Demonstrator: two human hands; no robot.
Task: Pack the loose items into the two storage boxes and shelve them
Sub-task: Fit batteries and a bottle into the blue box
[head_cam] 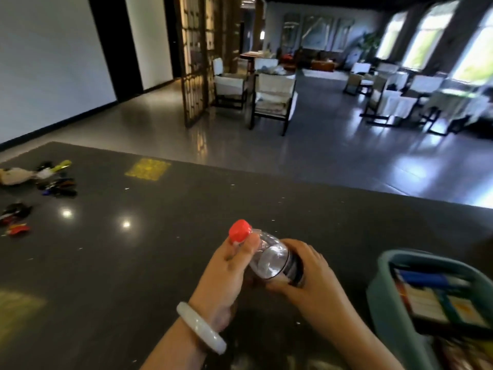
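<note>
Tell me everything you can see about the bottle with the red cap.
The bottle is clear plastic with a red screw cap, which is on, and a dark band lower on its body. It is held tilted above the dark table, cap pointing up and left. The left hand holds its neck; the right hand wraps its lower part.

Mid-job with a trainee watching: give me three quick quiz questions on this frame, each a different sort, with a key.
1. True or false: the bottle is lying on the dark table.
2. The bottle's cap is: A blue, B red, C white.
3. Fill in: the teal storage box sits on the person's ___ side.

Key: 1 false, the left hand and right hand both hold it. 2 B. 3 right.
</note>
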